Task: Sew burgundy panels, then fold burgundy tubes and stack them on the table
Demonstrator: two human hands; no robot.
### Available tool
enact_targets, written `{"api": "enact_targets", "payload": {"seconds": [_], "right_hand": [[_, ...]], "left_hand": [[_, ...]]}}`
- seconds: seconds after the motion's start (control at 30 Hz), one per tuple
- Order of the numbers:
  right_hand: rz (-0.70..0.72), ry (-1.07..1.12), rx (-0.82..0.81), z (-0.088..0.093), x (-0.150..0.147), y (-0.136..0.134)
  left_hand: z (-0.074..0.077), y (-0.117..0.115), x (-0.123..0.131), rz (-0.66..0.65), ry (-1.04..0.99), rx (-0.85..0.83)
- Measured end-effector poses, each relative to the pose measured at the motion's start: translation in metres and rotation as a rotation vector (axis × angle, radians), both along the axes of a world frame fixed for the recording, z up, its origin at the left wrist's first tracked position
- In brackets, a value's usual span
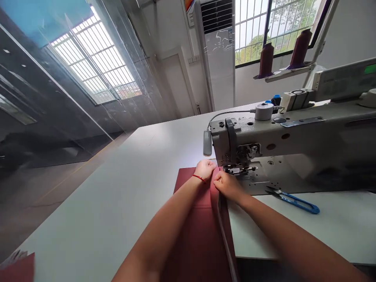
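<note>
Both arms reach forward. The left hand (204,169) rests half-curled on the maroon fabric (195,235); the right hand (227,186) grips its folded edge, at 7 o'clock from the presser foot (236,170). Snips (293,202) lie at 3 o'clock.

Bright daylight through windows (273,31), strong wide-angle edge distortion.

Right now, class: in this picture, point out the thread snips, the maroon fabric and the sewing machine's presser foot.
Thread snips (315,210), head view, on the blue handle's end.
Maroon fabric (188,182), head view, on the flat part left of the hands.
Presser foot (233,170), head view, on its metal body.
</note>
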State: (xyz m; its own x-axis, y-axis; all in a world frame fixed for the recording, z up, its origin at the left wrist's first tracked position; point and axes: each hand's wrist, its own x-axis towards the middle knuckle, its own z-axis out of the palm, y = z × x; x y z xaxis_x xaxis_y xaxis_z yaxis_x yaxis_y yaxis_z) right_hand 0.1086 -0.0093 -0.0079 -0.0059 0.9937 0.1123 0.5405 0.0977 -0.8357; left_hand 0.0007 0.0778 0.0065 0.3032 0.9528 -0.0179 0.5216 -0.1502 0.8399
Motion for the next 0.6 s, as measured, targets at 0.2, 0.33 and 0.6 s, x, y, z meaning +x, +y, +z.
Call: {"api": "enact_targets", "payload": {"seconds": [0.2, 0.33, 0.6], "right_hand": [[0.008, -0.118, -0.007, -0.019, 0.0, 0.023], [0.029, -0.17, 0.03, -0.018, 0.005, 0.014], [0.621, -0.52, 0.465, -0.008, 0.055, -0.03]], "left_hand": [[-0.032, 0.004, -0.004, -0.091, 0.244, 0.364], [-0.037, -0.009, -0.018, -0.34, 0.573, 0.728], [-0.032, -0.025, -0.02, -0.353, 0.494, 0.739]]}}
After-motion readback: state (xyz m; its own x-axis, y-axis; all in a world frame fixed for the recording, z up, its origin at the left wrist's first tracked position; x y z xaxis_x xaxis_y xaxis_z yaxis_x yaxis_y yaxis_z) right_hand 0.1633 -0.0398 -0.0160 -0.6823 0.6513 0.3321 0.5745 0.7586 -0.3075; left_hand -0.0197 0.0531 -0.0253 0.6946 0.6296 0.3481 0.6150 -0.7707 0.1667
